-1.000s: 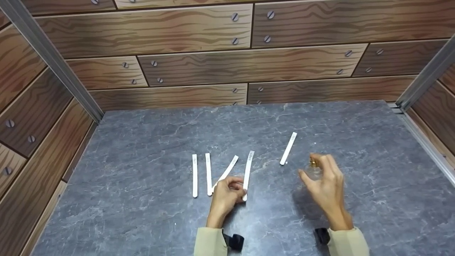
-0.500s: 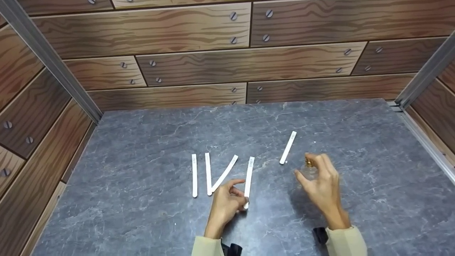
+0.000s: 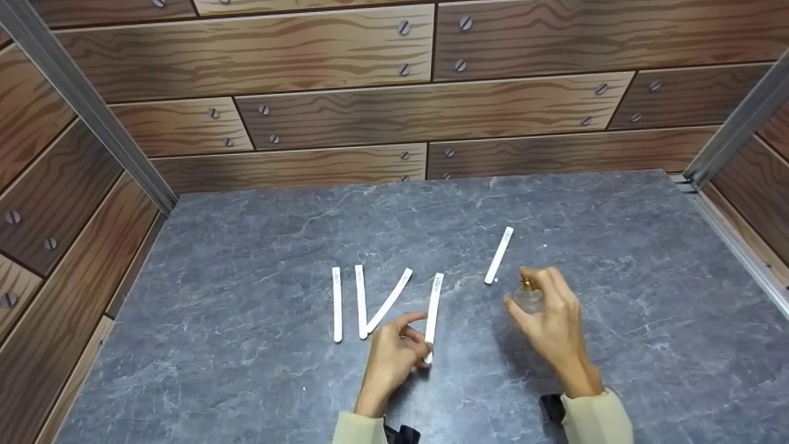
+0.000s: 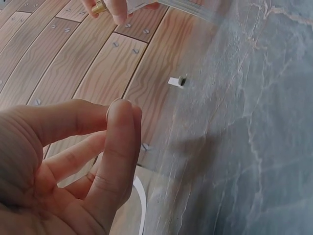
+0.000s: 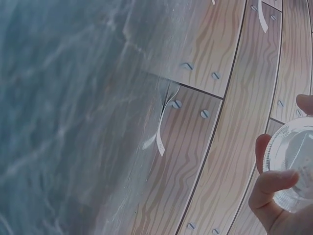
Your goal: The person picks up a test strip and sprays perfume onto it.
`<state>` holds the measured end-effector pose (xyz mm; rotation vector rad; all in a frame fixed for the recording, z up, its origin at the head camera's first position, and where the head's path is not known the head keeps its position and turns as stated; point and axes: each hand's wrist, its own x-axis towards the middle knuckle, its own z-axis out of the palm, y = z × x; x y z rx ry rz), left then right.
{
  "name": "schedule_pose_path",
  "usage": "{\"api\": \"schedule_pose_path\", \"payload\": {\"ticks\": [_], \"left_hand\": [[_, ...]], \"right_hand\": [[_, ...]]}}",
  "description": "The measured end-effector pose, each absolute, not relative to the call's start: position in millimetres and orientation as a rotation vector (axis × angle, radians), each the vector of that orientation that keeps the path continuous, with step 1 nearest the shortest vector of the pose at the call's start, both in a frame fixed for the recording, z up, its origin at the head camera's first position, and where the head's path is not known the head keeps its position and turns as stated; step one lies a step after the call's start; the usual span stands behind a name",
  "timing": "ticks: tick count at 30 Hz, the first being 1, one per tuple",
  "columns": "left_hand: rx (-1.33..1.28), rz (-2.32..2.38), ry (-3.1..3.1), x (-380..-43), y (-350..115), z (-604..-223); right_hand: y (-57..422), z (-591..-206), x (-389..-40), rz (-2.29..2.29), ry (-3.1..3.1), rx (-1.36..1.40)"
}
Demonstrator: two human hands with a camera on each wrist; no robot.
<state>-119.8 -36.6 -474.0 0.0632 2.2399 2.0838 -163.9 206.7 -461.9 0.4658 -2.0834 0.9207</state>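
Observation:
In the head view my left hand (image 3: 391,354) pinches the rounded lower end of a white paper perfume test strip (image 3: 435,305). The strip points up and away, with small print at its far end. My right hand (image 3: 555,320) grips a clear glass perfume bottle (image 3: 527,300), index finger over its gold spray top (image 3: 528,282). The nozzle side faces left, toward the strip, with a gap between them. The right wrist view shows the round base of the bottle (image 5: 293,161) with the thumb pressed on it. In the left wrist view, thumb and fingertips (image 4: 122,110) meet.
Three more test strips lie left of the hands: one straight strip (image 3: 337,305), a second strip (image 3: 362,302) and a slanted strip (image 3: 389,302) touching it at the bottom. Another strip (image 3: 498,256) lies behind the bottle. Wood-print walls (image 3: 339,117) enclose the grey marbled table (image 3: 246,246).
My left hand has drawn the strip slightly toward me and right, clear of the slanted strip. My right hand has shifted a little left with the bottle.

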Motion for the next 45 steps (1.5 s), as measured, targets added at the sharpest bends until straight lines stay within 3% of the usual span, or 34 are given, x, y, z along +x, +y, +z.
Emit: {"api": "schedule_pose_path", "payload": {"ticks": [45], "left_hand": [[0.1,2.132,2.229,-119.4,-25.3,-472.3]], "right_hand": [[192.0,-466.0,-156.9,0.865,-2.173,0.552]]}}
